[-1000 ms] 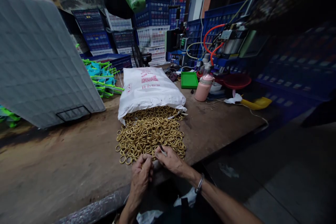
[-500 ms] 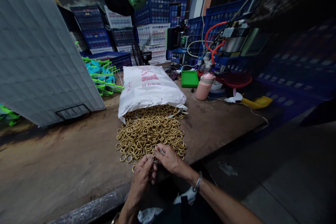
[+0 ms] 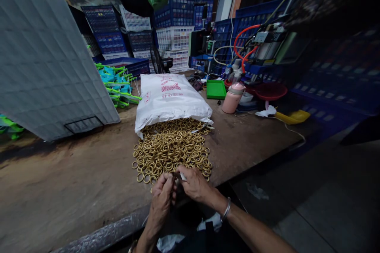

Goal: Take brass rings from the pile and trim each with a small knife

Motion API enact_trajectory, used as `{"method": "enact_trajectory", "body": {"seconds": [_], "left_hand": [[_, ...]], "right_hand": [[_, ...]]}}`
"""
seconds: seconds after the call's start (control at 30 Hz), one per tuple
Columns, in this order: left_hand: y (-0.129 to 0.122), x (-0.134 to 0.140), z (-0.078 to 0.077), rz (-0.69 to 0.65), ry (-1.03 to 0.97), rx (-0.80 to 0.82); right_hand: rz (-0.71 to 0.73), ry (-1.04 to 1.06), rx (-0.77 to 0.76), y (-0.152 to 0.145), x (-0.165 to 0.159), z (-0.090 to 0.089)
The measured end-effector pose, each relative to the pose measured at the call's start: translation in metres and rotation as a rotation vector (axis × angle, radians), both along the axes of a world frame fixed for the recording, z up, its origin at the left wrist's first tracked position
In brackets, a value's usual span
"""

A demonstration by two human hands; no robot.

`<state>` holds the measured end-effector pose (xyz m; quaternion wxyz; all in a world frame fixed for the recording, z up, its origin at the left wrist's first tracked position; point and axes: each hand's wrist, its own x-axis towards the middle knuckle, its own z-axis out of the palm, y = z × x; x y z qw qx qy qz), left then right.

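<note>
A heap of brass-coloured rings (image 3: 172,150) spills from the mouth of a white sack (image 3: 175,104) with red print. At the heap's near edge my left hand (image 3: 162,195) is closed in a pinch; what its fingers hold is too small to make out. Close beside it on the right, my right hand (image 3: 196,185) is closed around a small, pale, flat piece (image 3: 183,176), whose kind I cannot tell. Something dark shows between the two sets of fingertips, which nearly meet. A metal bangle (image 3: 226,209) circles my right wrist.
A tall pale padded panel (image 3: 56,63) leans on the left of the worktable (image 3: 74,189). Behind the sack are stacked crates (image 3: 175,39). To the right stand a green tray (image 3: 216,89), a pink bottle (image 3: 233,99), a red dish (image 3: 271,91) and a yellow scoop (image 3: 293,117).
The pale piece in my right hand has turned, showing more of its flat side. My right hand has shifted slightly down and right; my left hand stays nearly in place.
</note>
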<state>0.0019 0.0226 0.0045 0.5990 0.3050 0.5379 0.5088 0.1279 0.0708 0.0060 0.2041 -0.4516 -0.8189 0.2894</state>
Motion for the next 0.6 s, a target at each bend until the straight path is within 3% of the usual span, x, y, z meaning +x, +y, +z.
{"method": "enact_trajectory", "body": {"seconds": [0.3,0.6], "left_hand": [[-0.002,-0.001,0.0,-0.008,0.134,0.033],[-0.024,-0.004,0.02,-0.041,-0.177,-0.042]], "right_hand": [[0.001,-0.334,0.074,-0.005,-0.006,0.002],[-0.214,-0.457,0.123,0.019,0.009,0.012]]}}
